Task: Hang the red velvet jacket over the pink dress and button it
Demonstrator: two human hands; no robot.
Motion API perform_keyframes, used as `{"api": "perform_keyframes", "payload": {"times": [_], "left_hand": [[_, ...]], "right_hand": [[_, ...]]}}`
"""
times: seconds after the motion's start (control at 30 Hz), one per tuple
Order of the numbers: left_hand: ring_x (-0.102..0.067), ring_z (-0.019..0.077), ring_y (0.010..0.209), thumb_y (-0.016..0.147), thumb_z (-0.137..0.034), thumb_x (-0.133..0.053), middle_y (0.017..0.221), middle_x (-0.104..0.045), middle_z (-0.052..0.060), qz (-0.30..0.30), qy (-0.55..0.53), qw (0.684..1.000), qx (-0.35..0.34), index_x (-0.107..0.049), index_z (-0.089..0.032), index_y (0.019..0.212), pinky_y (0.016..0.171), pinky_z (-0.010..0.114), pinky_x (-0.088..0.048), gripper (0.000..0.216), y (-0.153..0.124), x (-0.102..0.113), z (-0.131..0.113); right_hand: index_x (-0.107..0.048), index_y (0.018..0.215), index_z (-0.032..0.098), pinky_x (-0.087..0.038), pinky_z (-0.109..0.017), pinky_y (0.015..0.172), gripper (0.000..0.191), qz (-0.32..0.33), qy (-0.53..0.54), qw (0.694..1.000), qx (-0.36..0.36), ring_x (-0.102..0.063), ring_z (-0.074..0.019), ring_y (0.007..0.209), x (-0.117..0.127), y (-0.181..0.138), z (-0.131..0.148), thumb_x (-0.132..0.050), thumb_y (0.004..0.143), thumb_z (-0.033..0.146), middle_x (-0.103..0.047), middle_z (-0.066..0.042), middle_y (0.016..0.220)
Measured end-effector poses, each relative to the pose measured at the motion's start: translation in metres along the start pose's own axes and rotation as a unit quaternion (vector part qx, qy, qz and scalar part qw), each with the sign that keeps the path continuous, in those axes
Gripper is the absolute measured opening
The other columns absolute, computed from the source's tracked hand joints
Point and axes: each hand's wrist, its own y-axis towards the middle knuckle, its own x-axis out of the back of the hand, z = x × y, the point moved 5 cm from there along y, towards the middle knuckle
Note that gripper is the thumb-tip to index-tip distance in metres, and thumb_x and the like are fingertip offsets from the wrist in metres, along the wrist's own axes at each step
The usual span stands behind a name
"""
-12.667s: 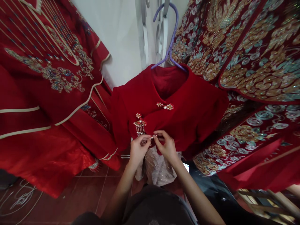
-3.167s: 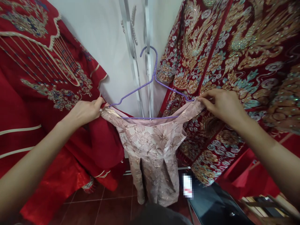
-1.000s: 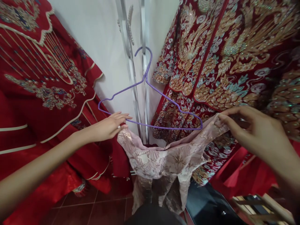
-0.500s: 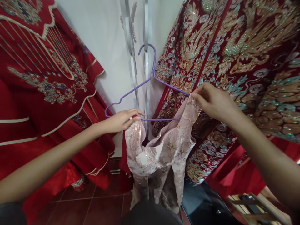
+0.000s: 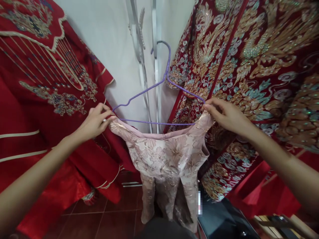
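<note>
A pale pink dress (image 5: 169,156) with a gold floral pattern hangs in front of me, its neckline stretched wide. My left hand (image 5: 98,121), a ring on one finger, pinches the dress's left shoulder by the left end of a purple hanger (image 5: 159,83). At the other side my right hand (image 5: 219,113) pinches the right shoulder, over the hanger's right arm. The hanger's hook loops at a grey metal upright. Its lower bar runs across behind the neckline.
Red embroidered garments (image 5: 50,83) hang at the left. A dark red gown (image 5: 239,66) with gold and silver embroidery fills the right. Between them stand metal uprights (image 5: 141,63) before a white wall (image 5: 107,43). A black glossy surface (image 5: 221,215) sits low on the right, above a tiled floor (image 5: 119,212).
My left hand has moved left with the dress's left shoulder, out to the hanger's end, so the neckline is now spread. My right hand keeps its grip, slightly lower.
</note>
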Motion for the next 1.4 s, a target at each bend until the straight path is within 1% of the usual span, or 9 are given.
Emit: {"api": "perform_keyframes", "payload": {"times": [0.13, 0.23, 0.33, 0.53, 0.7, 0.9, 1.07, 1.23, 1.4], "left_hand": [[-0.050, 0.0168, 0.077, 0.098, -0.041, -0.038, 0.083, -0.056, 0.001, 0.094, -0.010, 0.995, 0.040, -0.054, -0.017, 0.093, 0.088, 0.036, -0.037, 0.029, -0.017, -0.006, 0.024], [-0.048, 0.0158, 0.070, 0.097, -0.041, -0.038, 0.073, -0.052, -0.001, 0.102, -0.023, 0.992, 0.067, -0.051, -0.019, 0.087, 0.076, 0.029, -0.037, 0.028, -0.022, -0.014, 0.030], [-0.049, 0.0149, 0.068, 0.097, -0.039, -0.038, 0.073, -0.051, -0.001, 0.101, -0.032, 0.992, 0.074, -0.049, -0.020, 0.087, 0.070, 0.026, -0.036, 0.025, -0.024, -0.020, 0.032], [-0.056, 0.0167, 0.077, 0.097, -0.040, -0.039, 0.086, -0.060, 0.001, 0.085, -0.049, 0.991, 0.091, -0.052, -0.020, 0.095, 0.075, 0.026, -0.040, 0.025, -0.026, -0.024, 0.037], [-0.057, 0.0185, 0.083, 0.097, -0.042, -0.038, 0.091, -0.062, 0.003, 0.072, -0.047, 0.992, 0.093, -0.053, -0.019, 0.097, 0.077, 0.027, -0.040, 0.028, -0.020, -0.024, 0.037], [-0.057, 0.0210, 0.086, 0.095, -0.043, -0.036, 0.090, -0.063, 0.006, 0.003, -0.029, 0.996, 0.082, -0.056, -0.019, 0.092, 0.080, 0.031, -0.042, 0.031, -0.002, -0.023, 0.042], [-0.056, 0.0194, 0.081, 0.094, -0.043, -0.036, 0.087, -0.060, 0.006, -0.001, -0.043, 0.998, 0.055, -0.055, -0.019, 0.088, 0.077, 0.030, -0.044, 0.031, 0.008, -0.020, 0.044], [-0.055, 0.0200, 0.082, 0.095, -0.041, -0.035, 0.085, -0.058, 0.006, -0.023, -0.028, 0.999, 0.026, -0.055, -0.020, 0.086, 0.078, 0.031, -0.044, 0.030, 0.015, -0.008, 0.037], [-0.054, 0.0212, 0.086, 0.096, -0.041, -0.036, 0.086, -0.057, 0.007, -0.022, -0.013, 0.999, -0.040, -0.056, -0.019, 0.088, 0.081, 0.033, -0.044, 0.031, 0.039, -0.005, 0.014]], "right_hand": [[-0.059, 0.086, 0.023, -0.042, -0.033, 0.068, 0.030, 0.000, 0.007, 1.000, 0.013, -0.057, -0.0208, 0.073, -0.004, 0.005, 0.001, -0.043, 0.092, 0.048, -0.065, -0.003, 0.081], [-0.059, 0.085, 0.023, -0.041, -0.032, 0.067, 0.030, 0.018, 0.011, 1.000, 0.023, -0.057, -0.0202, 0.072, -0.010, 0.005, 0.002, -0.043, 0.092, 0.047, -0.065, -0.003, 0.080], [-0.059, 0.085, 0.022, -0.041, -0.031, 0.066, 0.030, 0.039, 0.014, 0.999, 0.022, -0.058, -0.0198, 0.071, -0.013, 0.005, 0.001, -0.043, 0.093, 0.046, -0.065, -0.003, 0.080], [-0.061, 0.087, 0.023, -0.042, -0.032, 0.068, 0.030, 0.040, -0.001, 0.999, 0.025, -0.059, -0.0207, 0.074, -0.008, 0.006, -0.001, -0.043, 0.092, 0.046, -0.068, -0.004, 0.086], [-0.061, 0.088, 0.023, -0.042, -0.032, 0.067, 0.030, 0.058, -0.005, 0.998, 0.033, -0.058, -0.0194, 0.072, -0.007, 0.007, -0.004, -0.043, 0.093, 0.047, -0.067, -0.003, 0.083], [-0.062, 0.087, 0.024, -0.042, -0.032, 0.066, 0.032, 0.066, -0.004, 0.997, 0.037, -0.057, -0.0190, 0.070, -0.004, 0.010, -0.007, -0.044, 0.092, 0.050, -0.065, -0.002, 0.079], [-0.064, 0.089, 0.023, -0.041, -0.029, 0.062, 0.036, 0.090, 0.010, 0.995, 0.047, -0.055, -0.0164, 0.065, -0.007, 0.013, -0.009, -0.043, 0.092, 0.053, -0.064, 0.000, 0.075], [-0.064, 0.087, 0.022, -0.040, -0.028, 0.060, 0.036, 0.129, 0.013, 0.990, 0.052, -0.054, -0.0153, 0.064, -0.010, 0.017, -0.010, -0.044, 0.092, 0.053, -0.063, 0.000, 0.073], [-0.062, 0.088, 0.023, -0.040, -0.028, 0.060, 0.033, 0.139, 0.017, 0.989, 0.052, -0.054, -0.0152, 0.063, -0.015, 0.018, -0.012, -0.044, 0.093, 0.050, -0.063, 0.000, 0.074]]}}
